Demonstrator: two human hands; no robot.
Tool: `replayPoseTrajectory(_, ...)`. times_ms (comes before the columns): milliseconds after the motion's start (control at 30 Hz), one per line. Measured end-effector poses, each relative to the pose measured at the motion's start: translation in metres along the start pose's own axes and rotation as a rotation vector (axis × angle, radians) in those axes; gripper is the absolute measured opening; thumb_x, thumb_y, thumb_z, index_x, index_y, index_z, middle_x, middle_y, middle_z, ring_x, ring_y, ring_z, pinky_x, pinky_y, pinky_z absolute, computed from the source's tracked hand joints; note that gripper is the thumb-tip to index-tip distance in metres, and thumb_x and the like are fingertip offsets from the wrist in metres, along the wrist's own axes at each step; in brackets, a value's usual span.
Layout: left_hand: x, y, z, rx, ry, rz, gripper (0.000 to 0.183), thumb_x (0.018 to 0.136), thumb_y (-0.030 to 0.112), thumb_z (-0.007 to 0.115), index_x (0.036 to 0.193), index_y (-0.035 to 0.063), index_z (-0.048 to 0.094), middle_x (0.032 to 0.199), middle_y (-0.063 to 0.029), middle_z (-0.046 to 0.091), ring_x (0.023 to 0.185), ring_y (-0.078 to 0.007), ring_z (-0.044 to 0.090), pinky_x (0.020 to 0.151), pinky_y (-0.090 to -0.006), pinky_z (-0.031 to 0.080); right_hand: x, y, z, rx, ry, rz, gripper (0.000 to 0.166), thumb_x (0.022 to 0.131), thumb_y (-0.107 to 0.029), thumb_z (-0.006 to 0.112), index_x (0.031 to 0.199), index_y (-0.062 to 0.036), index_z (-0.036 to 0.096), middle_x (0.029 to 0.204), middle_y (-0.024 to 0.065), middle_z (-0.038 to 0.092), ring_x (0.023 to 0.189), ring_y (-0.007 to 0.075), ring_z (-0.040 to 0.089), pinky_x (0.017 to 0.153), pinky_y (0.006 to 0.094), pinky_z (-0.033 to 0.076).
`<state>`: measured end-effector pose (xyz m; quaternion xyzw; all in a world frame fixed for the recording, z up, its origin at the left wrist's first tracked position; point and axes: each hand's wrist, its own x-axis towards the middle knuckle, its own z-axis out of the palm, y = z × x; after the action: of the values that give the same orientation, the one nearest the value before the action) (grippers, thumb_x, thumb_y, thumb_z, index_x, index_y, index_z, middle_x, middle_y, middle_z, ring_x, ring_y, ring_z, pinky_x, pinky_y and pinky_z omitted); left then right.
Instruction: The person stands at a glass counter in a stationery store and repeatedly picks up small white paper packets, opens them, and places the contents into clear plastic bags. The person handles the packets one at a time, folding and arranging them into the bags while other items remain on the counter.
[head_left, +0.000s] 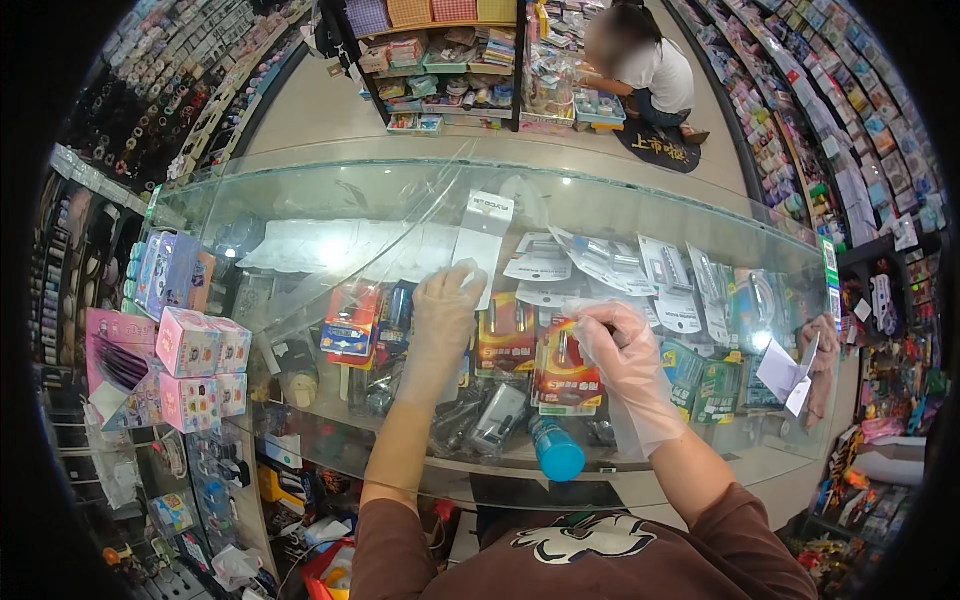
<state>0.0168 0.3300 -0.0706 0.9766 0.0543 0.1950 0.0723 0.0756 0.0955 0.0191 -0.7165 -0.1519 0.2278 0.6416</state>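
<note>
My left hand (444, 315), in a clear disposable glove, has its thumb and fingers closed at the edge of a white hang-tab card package (484, 236) over the glass display counter (390, 169). My right hand (619, 341), gloved the same way, has curled fingers beside a red and yellow battery card (568, 371). Whether anything is pinched in it cannot be told. A second battery card (506, 334) lies between my hands. Several white carded packages (600, 262) are spread beyond my right hand. A blue-capped bottle (559, 454) is near the counter's front edge.
Pink boxes (191, 341) are stacked at the left, near a purple box (166, 274). A folded white card (786, 375) and a cloth (821, 360) are at the right. Past the counter, a person (664, 64) crouches by goods-filled shelving (442, 75). Clear plastic film (375, 247) crosses the left side.
</note>
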Motion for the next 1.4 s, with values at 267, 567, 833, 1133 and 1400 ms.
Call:
replayPoseTrajectory(267,-0.013,-0.006,0.014,-0.093,0.027,0.222,0.033,0.074,0.002,0.057,0.107,0.0021,0.064,0.111,-0.0101,0.064,0.105,-0.0280,0.062,0.092,-0.0336,0.051,-0.002,-0.010,0.003,0.104,-0.019,0.008,0.012,0.092,-0.009,0.059,0.096,0.0000,0.066,0.093,0.0060,0.062,0.078,0.0111,0.060,0.070,0.0251,0.049)
replayPoseTrajectory(567,-0.015,-0.001,0.004,-0.116,0.066,0.144,0.039,0.075,0.002,0.057,0.113,-0.0006,0.063,0.113,-0.0148,0.065,0.109,-0.0299,0.062,0.092,-0.0340,0.052,-0.002,-0.011,0.002,0.041,-0.011,0.017,0.014,0.091,-0.011,0.062,0.097,-0.0008,0.067,0.091,0.0062,0.062,0.078,0.0119,0.060,0.070,0.0248,0.049)
replayPoseTrajectory(833,-0.018,-0.011,0.006,-0.230,0.122,0.031,0.038,0.078,-0.002,0.053,0.115,0.0005,0.062,0.118,-0.0144,0.062,0.111,-0.0302,0.061,0.093,-0.0358,0.050,-0.002,-0.009,0.001,-0.063,-0.009,-0.028,0.014,0.090,-0.013,0.063,0.098,-0.0022,0.067,0.091,0.0068,0.061,0.084,0.0145,0.059,0.076,0.0262,0.046)
replayPoseTrajectory(1133,-0.010,-0.006,0.030,-0.017,0.054,-0.001,0.035,0.081,0.006,0.057,0.114,0.0054,0.065,0.099,-0.0113,0.064,0.093,-0.0273,0.063,0.081,-0.0373,0.052,-0.003,-0.007,0.001,-0.097,-0.011,-0.060,0.015,0.090,-0.013,0.061,0.099,-0.0036,0.068,0.095,0.0073,0.065,0.092,0.0172,0.060,0.081,0.0285,0.047)
replayPoseTrajectory(1400,-0.003,0.012,0.026,0.270,-0.046,-0.123,0.031,0.085,0.018,0.055,0.113,0.0138,0.066,0.091,-0.0008,0.064,0.092,-0.0210,0.061,0.074,-0.0405,0.044,-0.001,-0.004,0.002,-0.064,-0.041,-0.098,0.011,0.092,-0.003,0.057,0.096,0.0000,0.066,0.098,0.0047,0.062,0.084,0.0098,0.058,0.074,0.0234,0.046)
